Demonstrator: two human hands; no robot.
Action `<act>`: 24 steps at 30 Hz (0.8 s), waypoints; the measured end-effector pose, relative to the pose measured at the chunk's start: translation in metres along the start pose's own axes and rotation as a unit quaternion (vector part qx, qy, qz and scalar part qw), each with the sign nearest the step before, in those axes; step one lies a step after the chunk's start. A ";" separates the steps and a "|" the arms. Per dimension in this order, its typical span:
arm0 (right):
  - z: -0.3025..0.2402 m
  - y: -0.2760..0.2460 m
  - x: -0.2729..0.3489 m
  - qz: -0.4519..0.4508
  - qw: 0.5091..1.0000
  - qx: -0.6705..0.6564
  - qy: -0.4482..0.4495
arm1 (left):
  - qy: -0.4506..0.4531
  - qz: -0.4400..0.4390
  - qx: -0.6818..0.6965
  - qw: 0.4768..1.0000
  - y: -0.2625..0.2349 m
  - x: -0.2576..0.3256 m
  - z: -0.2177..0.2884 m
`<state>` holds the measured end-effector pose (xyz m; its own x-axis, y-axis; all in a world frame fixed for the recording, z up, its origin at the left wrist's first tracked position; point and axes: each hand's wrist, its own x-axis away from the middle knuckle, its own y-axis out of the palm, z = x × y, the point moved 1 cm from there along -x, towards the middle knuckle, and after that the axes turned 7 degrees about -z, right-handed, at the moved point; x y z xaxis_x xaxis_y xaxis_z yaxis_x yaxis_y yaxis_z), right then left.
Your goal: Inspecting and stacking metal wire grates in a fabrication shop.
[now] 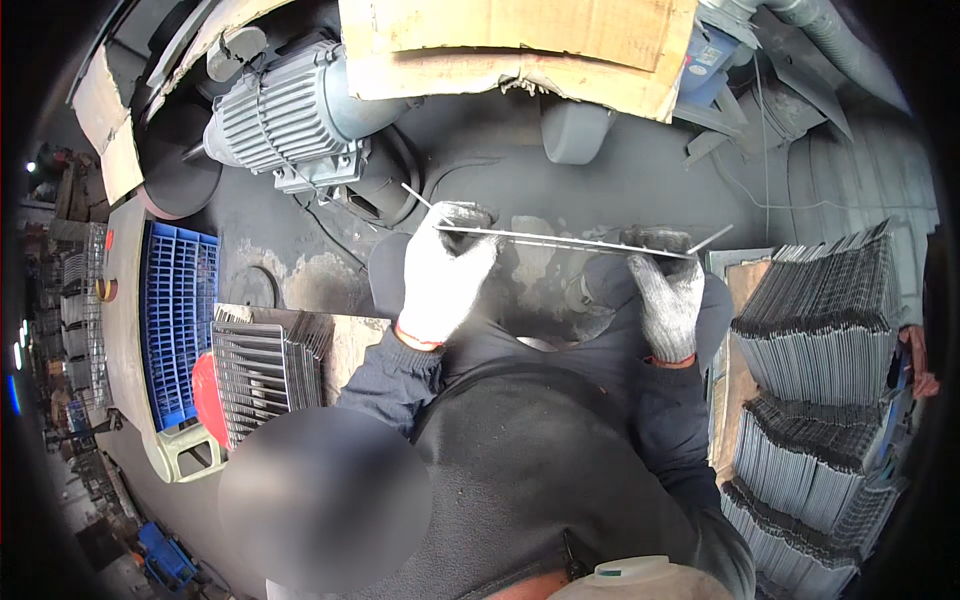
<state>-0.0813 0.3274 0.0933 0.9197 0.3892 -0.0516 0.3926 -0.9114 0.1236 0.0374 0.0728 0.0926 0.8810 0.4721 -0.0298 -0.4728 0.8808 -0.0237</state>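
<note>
Near you: dark jacket sleeves (pixel 400 375), both forearms coming up from the lower edge.

Your left hand (pixel 440 275), white knit glove, is closed on the left end of a thin wire grid (pixel 560 241), seen edge-on, fingertips curled over its top edge. Your right hand (pixel 668 290), grey knit glove, is clamped on the right end the same way. The grid runs nearly level between both hands, held over the dark, dusty machine bed (pixel 520 170). Thin wire ends stick out past each glove.

Left of you: short stack of wire grids (pixel 262 372) on a board, red stool (pixel 208 395) just beside it, blue plastic crate (pixel 178 315) further left.

Right of you: tall fanned stacks of wire grids (pixel 825 310), several piles running toward the lower edge.

Farther out: grey ribbed electric motor (pixel 280 115) upper left, worn cardboard sheet (pixel 520 45) across the top, grey hose (pixel 830 40) upper right.
</note>
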 end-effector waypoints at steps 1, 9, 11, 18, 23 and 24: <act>-0.002 0.000 0.004 0.001 1.000 -0.001 -0.002 | 0.001 -0.001 -0.001 1.000 0.000 0.004 0.006; -0.004 0.004 0.020 -0.045 0.995 -0.029 -0.080 | 0.126 0.021 0.055 0.990 -0.007 0.022 0.000; -0.004 0.005 0.022 -0.049 0.996 -0.027 -0.071 | 0.139 0.028 0.059 0.988 -0.008 0.026 0.001; -0.041 -0.019 0.036 -0.069 0.990 0.064 -0.103 | 0.109 0.004 0.007 0.994 0.004 0.038 0.015; -0.146 -0.062 0.047 0.156 0.922 0.190 -0.301 | 0.080 -0.032 0.106 0.991 0.012 0.047 0.010; -0.175 -0.075 0.049 0.182 0.888 0.227 -0.356 | 0.079 -0.030 0.109 0.990 0.016 0.046 0.007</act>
<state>-0.0655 0.4387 0.2552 0.6901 0.0212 -0.7234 -0.1202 -0.9823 -0.1435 0.0705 0.1089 0.0979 0.8861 0.4221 -0.1914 -0.3895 0.9020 0.1860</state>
